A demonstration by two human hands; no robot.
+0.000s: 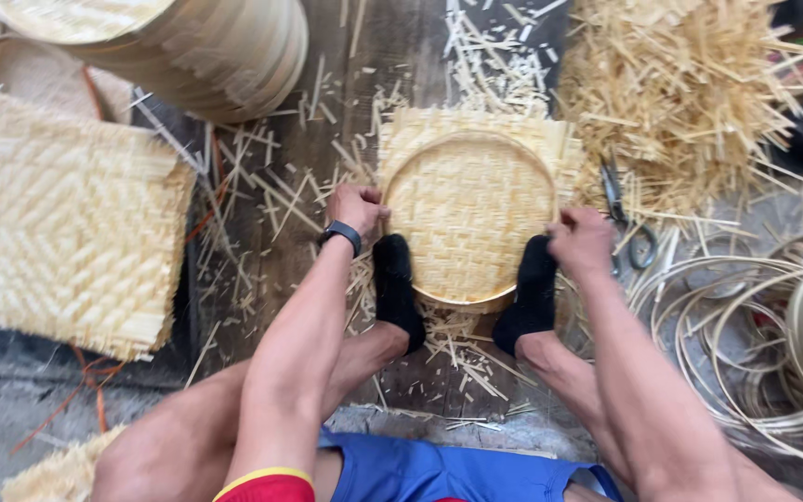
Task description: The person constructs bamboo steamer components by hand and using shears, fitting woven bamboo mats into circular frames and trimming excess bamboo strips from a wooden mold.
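Bamboo mat [468, 209] could spring from hoop [522, 153]: left hand [357, 209] and right hand [580, 240] clamp only the rim, feet [396, 288] bracing

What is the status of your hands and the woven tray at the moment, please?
Left hand and right hand both gripping the hoop rim of the woven tray. Both socked feet pinning its near edge. Scissors lying right of it, bamboo scraps all round.

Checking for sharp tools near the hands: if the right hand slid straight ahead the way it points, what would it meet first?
Probably the scissors, lying just beyond the right hand beside the woven tray; the exact line is uncertain.
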